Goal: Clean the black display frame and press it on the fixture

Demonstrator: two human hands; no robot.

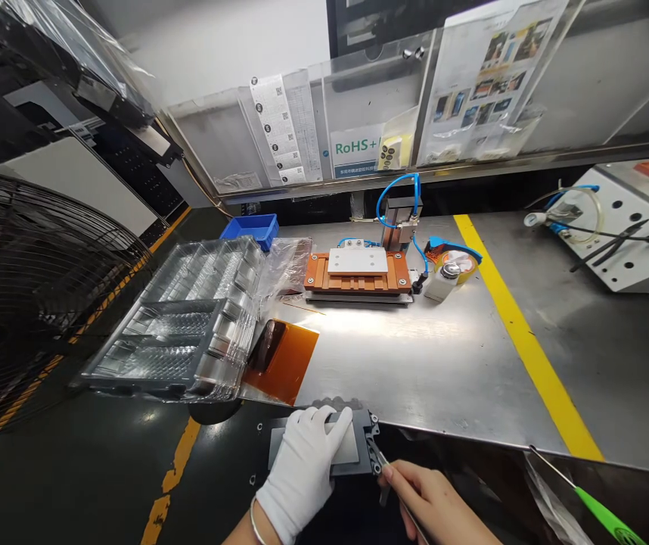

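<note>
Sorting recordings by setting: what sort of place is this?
Probably a factory assembly workstation: an orange fixture with blue tubing, stacked clear plastic trays and a "RoHS" sheet show it.

Beyond my panel, a pneumatic fixture stands on the bench, blister trays to its left, bottle right.

left hand gloved in plain white, lower centre; flat part under it charcoal, with silver-grey panel. mid-frame: fixture copper-orange, top plate silver, looped tubing bright blue. left of centre: sheet translucent amber; stacked trays clear, gridded; bin solid blue. worktop silver, one diagonal yellow stripe toward right. lower right: handle vivid green. lower left: floor dark green-grey, yellow line patchy.
</note>
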